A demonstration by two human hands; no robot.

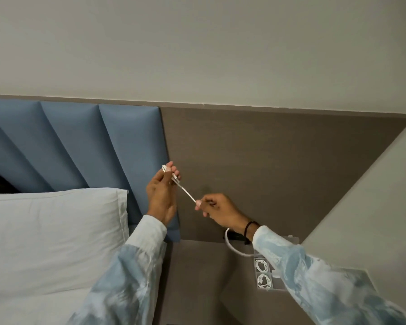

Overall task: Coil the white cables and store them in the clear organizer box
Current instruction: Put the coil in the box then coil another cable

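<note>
Both hands are raised before a grey-brown wood-grain headboard panel. The left hand has its grip clamped on a small bundle of thin white cable, coiled at the fingertips. A taut straight length runs diagonally down and right to the right hand, whose thumb and forefinger pinch it. On the bench below lies the clear organizer box, two square compartments each holding a round white coil. A padded blue panel and a white pillow lie left.
</note>
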